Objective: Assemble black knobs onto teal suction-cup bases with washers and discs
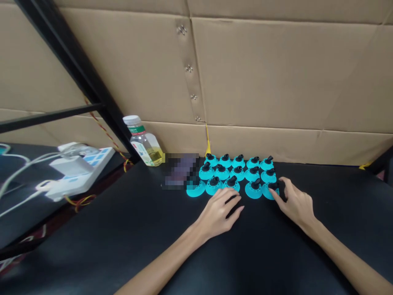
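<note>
Three rows of turquoise round, flared pieces with black knob-like tops [253,189] stand close together on the black table. My left hand [221,211] is palm down just in front of the front row, fingers bent and apart, with nothing in it. Its fingertips are close to a front-row turquoise piece [231,185], and I cannot tell whether they touch. At the right end of that row, my right hand [296,203] is curved open beside the last piece [267,191]. The thumb overlaps its near side, and the other fingers are at its right edge.
A dark, pixelated flat object [181,170] lies left of the rows. Beyond it leans a bottle of yellow liquid [147,145]. A white power strip [89,174] with plugs and cables is at far left, past a black metal frame [104,107]. Cardboard [260,73] walls the back.
</note>
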`<state>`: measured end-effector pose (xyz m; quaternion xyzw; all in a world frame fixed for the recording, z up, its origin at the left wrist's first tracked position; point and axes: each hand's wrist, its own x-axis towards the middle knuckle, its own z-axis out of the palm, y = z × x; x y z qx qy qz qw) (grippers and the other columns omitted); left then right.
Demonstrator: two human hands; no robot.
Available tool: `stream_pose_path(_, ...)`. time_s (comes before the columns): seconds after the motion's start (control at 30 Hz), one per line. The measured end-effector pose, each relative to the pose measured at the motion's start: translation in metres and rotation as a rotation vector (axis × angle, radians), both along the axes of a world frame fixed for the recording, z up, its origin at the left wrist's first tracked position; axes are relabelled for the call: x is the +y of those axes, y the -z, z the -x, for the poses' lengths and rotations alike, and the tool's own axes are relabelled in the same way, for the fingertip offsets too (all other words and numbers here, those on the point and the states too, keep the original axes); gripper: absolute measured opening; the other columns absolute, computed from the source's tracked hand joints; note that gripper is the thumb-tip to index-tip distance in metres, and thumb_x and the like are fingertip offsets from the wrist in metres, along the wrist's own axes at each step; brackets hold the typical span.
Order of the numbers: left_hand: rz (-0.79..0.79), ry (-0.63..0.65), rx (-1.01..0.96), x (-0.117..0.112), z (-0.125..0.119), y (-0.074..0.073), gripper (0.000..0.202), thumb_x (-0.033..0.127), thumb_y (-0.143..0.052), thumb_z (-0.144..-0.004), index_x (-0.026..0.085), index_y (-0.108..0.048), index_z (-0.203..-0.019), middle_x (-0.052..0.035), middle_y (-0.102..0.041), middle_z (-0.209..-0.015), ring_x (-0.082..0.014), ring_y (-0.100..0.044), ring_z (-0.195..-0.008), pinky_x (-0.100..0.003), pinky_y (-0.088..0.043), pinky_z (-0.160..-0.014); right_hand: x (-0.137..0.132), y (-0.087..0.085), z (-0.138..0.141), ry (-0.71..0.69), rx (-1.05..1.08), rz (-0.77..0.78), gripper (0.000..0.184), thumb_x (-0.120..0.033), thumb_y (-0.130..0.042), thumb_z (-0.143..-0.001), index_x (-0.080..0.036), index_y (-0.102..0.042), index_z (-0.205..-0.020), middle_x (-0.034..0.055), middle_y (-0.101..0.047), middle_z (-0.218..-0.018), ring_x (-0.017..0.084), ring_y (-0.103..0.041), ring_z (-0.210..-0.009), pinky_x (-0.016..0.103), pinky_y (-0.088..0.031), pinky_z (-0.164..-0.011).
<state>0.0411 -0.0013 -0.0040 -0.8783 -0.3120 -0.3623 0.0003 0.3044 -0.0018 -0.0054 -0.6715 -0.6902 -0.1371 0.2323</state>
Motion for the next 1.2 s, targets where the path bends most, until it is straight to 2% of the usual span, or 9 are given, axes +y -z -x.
stream_pose_path(0.13, 0.015, 0.012, -0.015, 0.000, 0.001, -0.002, 0.019, 0.021, -0.057, -0.090, 0.014, -0.064, -0.106, -0.0112, -0.068, -0.102, -0.0248, -0.063, -0.100, -0.041, -0.055, -0.083, 0.000, 0.007, 0.000, -0.054, -0.012, -0.056, 0.052, -0.059, -0.037, -0.092, -0.016, -0.058, -0.112, 0.0073, -0.069, -0.072, 0.016, -0.061, -0.049, 0.024, -0.032, -0.044)
stream_pose_path(0.27, -0.001, 0.025, -0.026, -0.003, 0.002, -0.003, 0.018, 0.019, -0.058, -0.089, 0.013, -0.064, -0.105, -0.0103, -0.068, -0.101, -0.0246, -0.063, -0.098, -0.041, -0.054, -0.081, 0.002, 0.009, 0.000, -0.094, -0.016, -0.186, 0.050, -0.059, -0.039, -0.092, -0.016, -0.059, -0.109, 0.0019, -0.065, -0.065, 0.012, -0.055, -0.041, 0.022, -0.030, -0.040)
stream_pose_path(0.4, 0.013, 0.006, -0.043, -0.010, 0.006, -0.002, 0.019, 0.017, -0.059, -0.088, 0.013, -0.063, -0.106, -0.0106, -0.068, -0.101, -0.0250, -0.063, -0.097, -0.041, -0.053, -0.080, 0.000, 0.010, 0.000, -0.119, -0.029, -0.238, 0.045, -0.056, -0.041, -0.093, -0.017, -0.058, -0.107, -0.0024, -0.059, -0.059, 0.010, -0.054, -0.039, 0.020, -0.030, -0.039)
stream_pose_path(0.53, 0.079, -0.031, -0.089, -0.014, 0.012, -0.002, 0.020, 0.014, -0.059, -0.087, 0.014, -0.062, -0.107, -0.0107, -0.066, -0.102, -0.0239, -0.061, -0.097, -0.041, -0.053, -0.081, -0.004, 0.010, 0.001, -0.151, -0.004, -0.236, 0.043, -0.054, -0.042, -0.094, -0.016, -0.058, -0.108, -0.0053, -0.052, -0.055, 0.008, -0.050, -0.036, 0.019, -0.030, -0.038)
stream_pose_path(0.8, 0.116, -0.009, -0.108, -0.011, 0.012, -0.003, 0.020, 0.013, -0.058, -0.088, 0.016, -0.063, -0.107, -0.0097, -0.066, -0.103, -0.0225, -0.061, -0.097, -0.040, -0.052, -0.082, -0.004, 0.010, -0.001, -0.144, 0.026, -0.205, 0.043, -0.055, -0.043, -0.093, -0.017, -0.058, -0.108, -0.0058, -0.052, -0.057, 0.007, -0.051, -0.039, 0.018, -0.033, -0.039)
stream_pose_path(1.0, 0.056, -0.039, -0.116, -0.011, 0.011, -0.002, 0.018, 0.014, -0.058, -0.088, 0.015, -0.065, -0.105, -0.0100, -0.068, -0.101, -0.0227, -0.063, -0.095, -0.039, -0.053, -0.080, -0.003, 0.007, -0.002, -0.118, 0.069, -0.150, 0.049, -0.062, -0.041, -0.091, -0.018, -0.058, -0.108, -0.0055, -0.053, -0.058, 0.009, -0.053, -0.042, 0.018, -0.033, -0.040)
stream_pose_path(1.2, 0.023, -0.058, -0.119, -0.007, 0.011, -0.004, 0.018, 0.015, -0.056, -0.089, 0.017, -0.066, -0.104, -0.0083, -0.069, -0.099, -0.0205, -0.064, -0.094, -0.038, -0.053, -0.080, -0.001, 0.009, -0.003, -0.147, 0.075, -0.138, 0.047, -0.059, -0.042, -0.091, -0.018, -0.058, -0.108, -0.0047, -0.055, -0.059, 0.010, -0.056, -0.045, 0.019, -0.033, -0.042)
